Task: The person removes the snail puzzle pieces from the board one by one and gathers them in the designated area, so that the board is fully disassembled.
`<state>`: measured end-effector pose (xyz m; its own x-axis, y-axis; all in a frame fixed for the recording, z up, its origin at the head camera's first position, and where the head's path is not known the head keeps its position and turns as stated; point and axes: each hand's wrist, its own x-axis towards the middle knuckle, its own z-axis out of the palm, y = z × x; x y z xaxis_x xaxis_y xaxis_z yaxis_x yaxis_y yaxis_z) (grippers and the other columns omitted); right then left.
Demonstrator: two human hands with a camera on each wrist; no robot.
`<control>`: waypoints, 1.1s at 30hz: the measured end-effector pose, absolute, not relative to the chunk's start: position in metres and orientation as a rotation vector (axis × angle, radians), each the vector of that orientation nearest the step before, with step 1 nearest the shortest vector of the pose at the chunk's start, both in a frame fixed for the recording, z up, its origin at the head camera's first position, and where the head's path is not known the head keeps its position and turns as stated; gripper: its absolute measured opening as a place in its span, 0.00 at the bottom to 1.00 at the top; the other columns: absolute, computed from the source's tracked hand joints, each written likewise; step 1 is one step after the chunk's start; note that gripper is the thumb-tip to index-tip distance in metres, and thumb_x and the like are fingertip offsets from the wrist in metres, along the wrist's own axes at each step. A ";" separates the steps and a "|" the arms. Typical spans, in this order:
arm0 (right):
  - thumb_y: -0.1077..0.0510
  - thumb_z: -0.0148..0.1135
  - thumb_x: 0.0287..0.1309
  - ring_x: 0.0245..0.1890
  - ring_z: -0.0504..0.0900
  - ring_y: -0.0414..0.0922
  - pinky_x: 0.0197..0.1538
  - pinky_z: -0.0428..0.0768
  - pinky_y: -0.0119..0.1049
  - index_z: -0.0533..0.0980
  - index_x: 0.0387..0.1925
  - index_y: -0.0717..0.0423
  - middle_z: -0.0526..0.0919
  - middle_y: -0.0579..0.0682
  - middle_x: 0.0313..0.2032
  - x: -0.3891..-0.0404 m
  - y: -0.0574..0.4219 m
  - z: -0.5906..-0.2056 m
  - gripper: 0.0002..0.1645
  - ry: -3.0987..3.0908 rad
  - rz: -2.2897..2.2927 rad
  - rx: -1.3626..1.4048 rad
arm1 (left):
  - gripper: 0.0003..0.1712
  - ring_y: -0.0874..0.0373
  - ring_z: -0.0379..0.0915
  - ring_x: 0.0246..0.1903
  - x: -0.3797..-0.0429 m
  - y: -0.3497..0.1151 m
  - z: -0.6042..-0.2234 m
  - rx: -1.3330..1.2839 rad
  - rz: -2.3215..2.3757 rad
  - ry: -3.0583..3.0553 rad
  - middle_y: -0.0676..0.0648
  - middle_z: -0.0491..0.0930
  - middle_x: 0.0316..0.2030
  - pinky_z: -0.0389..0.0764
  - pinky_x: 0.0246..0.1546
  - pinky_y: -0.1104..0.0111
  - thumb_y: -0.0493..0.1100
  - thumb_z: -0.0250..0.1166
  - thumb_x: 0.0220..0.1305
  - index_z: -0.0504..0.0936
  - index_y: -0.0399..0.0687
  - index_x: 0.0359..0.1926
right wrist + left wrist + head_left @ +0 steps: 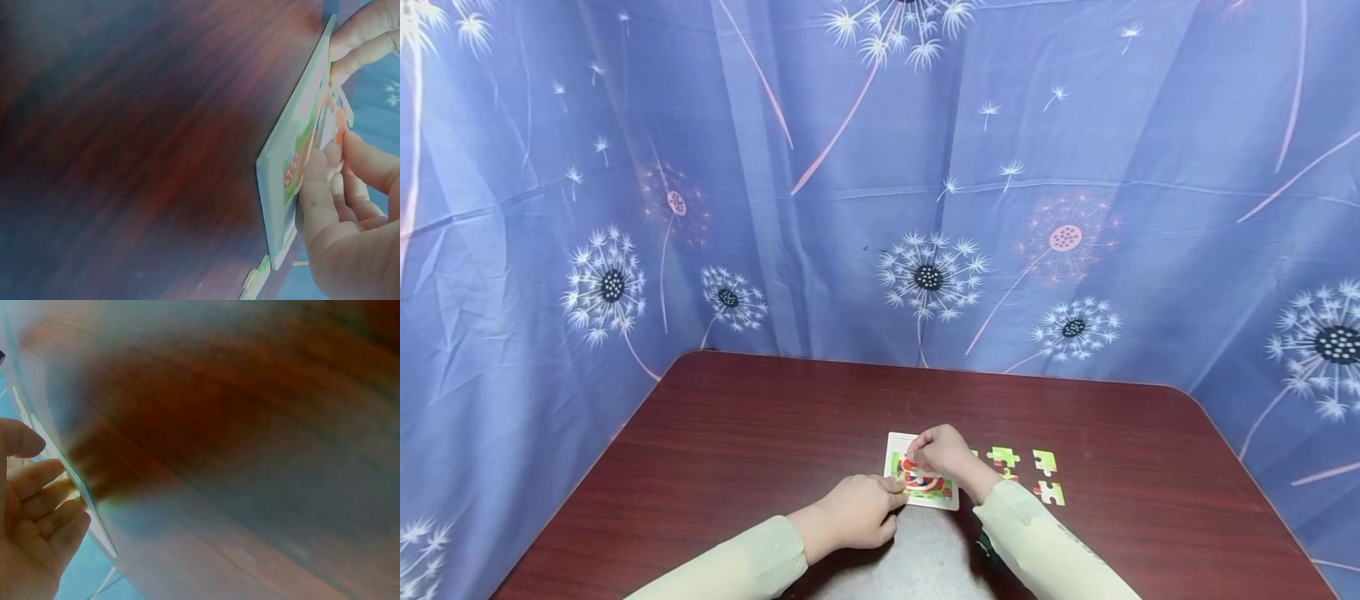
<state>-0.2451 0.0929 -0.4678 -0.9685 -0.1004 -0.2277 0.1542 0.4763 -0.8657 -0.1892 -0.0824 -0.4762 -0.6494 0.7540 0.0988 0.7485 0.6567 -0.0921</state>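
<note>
A white-rimmed jigsaw puzzle board (955, 502) with a green and red picture lies on the table. My left hand (861, 510) rests at its left side, fingertips on the board's edge. In the left wrist view its fingers (47, 509) reach over the board with only a slight bend. Over the board's upper part, my right hand (945, 454) pinches a puzzle piece (340, 122) between thumb and fingers. That piece shows orange and white in the right wrist view, tilted just above the picture. The right hand hides part of the board.
Several loose jigsaw pieces lie right of the board, among them a green one (1002, 456), a corner piece (1044, 462) and a red-and-green one (1050, 492). The dark red wooden table (760, 417) runs back to a blue dandelion-print curtain (850, 275).
</note>
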 end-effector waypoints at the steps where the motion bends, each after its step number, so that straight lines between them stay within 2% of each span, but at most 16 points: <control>1: 0.73 0.64 0.56 0.22 0.74 0.39 0.27 0.77 0.28 0.84 0.28 0.68 0.86 0.51 0.24 -0.245 0.093 -0.467 0.04 2.471 -1.494 0.047 | 0.21 0.62 0.85 0.53 -0.189 -0.082 -0.476 -1.248 0.060 -2.745 0.54 0.88 0.55 0.85 0.51 0.70 0.47 0.65 0.59 0.89 0.53 0.53; 6: 0.73 0.63 0.57 0.22 0.74 0.39 0.28 0.80 0.30 0.83 0.29 0.71 0.84 0.51 0.23 -0.247 0.094 -0.467 0.04 2.409 -1.527 0.046 | 0.21 0.62 0.85 0.53 -0.188 -0.082 -0.474 -1.239 0.038 -2.767 0.54 0.88 0.55 0.85 0.51 0.70 0.47 0.65 0.59 0.89 0.53 0.53; 10: 0.72 0.65 0.58 0.23 0.77 0.39 0.31 0.83 0.32 0.83 0.31 0.71 0.86 0.52 0.25 -0.250 0.101 -0.464 0.03 2.430 -1.492 0.015 | 0.20 0.62 0.85 0.54 -0.188 -0.081 -0.474 -1.242 0.031 -2.768 0.54 0.87 0.55 0.85 0.51 0.70 0.47 0.65 0.59 0.89 0.53 0.53; 21: 0.73 0.65 0.54 0.24 0.78 0.39 0.33 0.83 0.35 0.84 0.32 0.69 0.87 0.50 0.25 -0.248 0.129 -0.438 0.04 2.494 -1.352 -0.079 | 0.21 0.62 0.84 0.56 -0.189 -0.084 -0.475 -1.244 0.008 -2.769 0.54 0.87 0.55 0.84 0.53 0.71 0.47 0.65 0.59 0.89 0.53 0.53; 27: 0.72 0.64 0.54 0.22 0.76 0.39 0.30 0.82 0.35 0.84 0.31 0.69 0.84 0.46 0.22 -0.245 0.144 -0.440 0.04 2.485 -1.322 -0.104 | 0.20 0.62 0.85 0.55 -0.188 -0.083 -0.474 -1.246 0.007 -2.757 0.53 0.88 0.55 0.84 0.54 0.71 0.46 0.65 0.59 0.89 0.52 0.53; 33: 0.72 0.66 0.57 0.25 0.79 0.40 0.34 0.86 0.37 0.83 0.32 0.70 0.85 0.48 0.24 -0.240 0.156 -0.443 0.03 2.474 -1.293 -0.108 | 0.20 0.62 0.85 0.55 -0.188 -0.084 -0.475 -1.247 -0.005 -2.748 0.53 0.88 0.55 0.85 0.52 0.70 0.46 0.66 0.59 0.89 0.52 0.53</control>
